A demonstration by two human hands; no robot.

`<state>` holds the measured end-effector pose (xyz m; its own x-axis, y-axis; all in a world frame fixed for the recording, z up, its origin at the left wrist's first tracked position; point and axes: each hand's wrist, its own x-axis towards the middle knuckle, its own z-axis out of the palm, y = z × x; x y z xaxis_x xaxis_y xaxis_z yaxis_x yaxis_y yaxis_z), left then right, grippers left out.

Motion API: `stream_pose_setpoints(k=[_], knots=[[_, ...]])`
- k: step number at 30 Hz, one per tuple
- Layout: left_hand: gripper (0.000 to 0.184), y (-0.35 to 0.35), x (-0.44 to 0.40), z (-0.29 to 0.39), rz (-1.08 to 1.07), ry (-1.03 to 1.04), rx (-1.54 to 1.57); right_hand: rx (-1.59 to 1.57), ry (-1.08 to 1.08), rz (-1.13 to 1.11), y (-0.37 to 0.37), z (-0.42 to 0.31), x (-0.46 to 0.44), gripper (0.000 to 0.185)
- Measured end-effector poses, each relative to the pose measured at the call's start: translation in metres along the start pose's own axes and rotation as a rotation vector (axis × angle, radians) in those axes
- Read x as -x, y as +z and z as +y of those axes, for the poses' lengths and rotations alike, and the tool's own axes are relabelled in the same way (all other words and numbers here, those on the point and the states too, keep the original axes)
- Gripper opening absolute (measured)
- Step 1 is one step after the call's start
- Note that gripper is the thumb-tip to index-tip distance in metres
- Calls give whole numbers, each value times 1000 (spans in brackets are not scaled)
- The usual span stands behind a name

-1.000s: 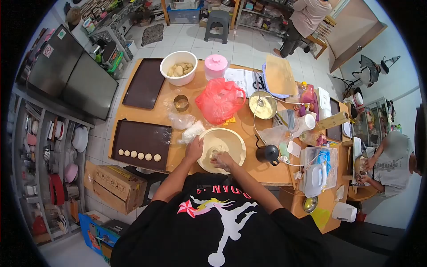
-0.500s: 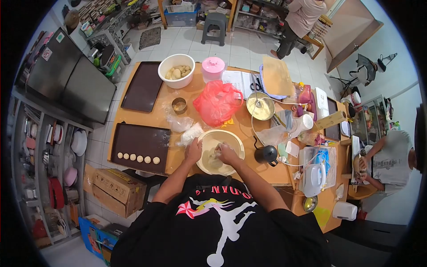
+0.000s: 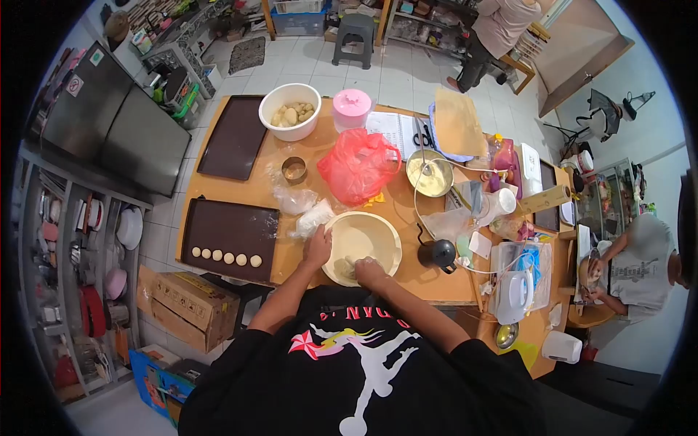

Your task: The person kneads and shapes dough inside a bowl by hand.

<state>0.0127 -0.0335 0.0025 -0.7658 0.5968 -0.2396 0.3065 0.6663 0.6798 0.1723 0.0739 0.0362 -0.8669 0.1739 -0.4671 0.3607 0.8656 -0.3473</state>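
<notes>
A cream mixing bowl stands at the near edge of the table. My left hand grips its left rim. My right hand is down inside the bowl at the near side, with its fingers curled in a pale, dusty patch at the bottom. Whether that is dough or flour, and what the fingers hold, I cannot make out. Just behind my left hand lies a bag of white powder. To the left, a dark baking tray carries a row of several small pale dough balls.
Behind the bowl sits a red plastic bag. A white tub of pale lumps, a pink-lidded container and a metal bowl stand farther back. A black jug is at right. Two other people are at the right and far back.
My right hand has moved toward me, lower in the bowl, from its middle to the near side. My left hand stays on the rim. The view has shifted slightly.
</notes>
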Motion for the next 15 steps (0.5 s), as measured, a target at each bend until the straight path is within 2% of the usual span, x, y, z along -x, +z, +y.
stream_pose_setpoints(k=[3,7,9,11,12,15], knots=[[31,2,-1,-2,4,28,-1,-105,101,13,6,3,-16,23],[30,2,-4,-7,-4,24,-27,-320,132,-59,20,18,-32,18],[29,5,-3,-7,5,31,-27,-610,209,-113,44,31,-48,19],[29,2,0,-4,32,60,-8,-1315,414,-156,81,43,-65,23],[29,1,1,-3,18,40,-6,-1522,535,-122,66,29,-54,25],[29,-1,1,1,-7,8,3,-1580,423,-109,55,19,-39,41]])
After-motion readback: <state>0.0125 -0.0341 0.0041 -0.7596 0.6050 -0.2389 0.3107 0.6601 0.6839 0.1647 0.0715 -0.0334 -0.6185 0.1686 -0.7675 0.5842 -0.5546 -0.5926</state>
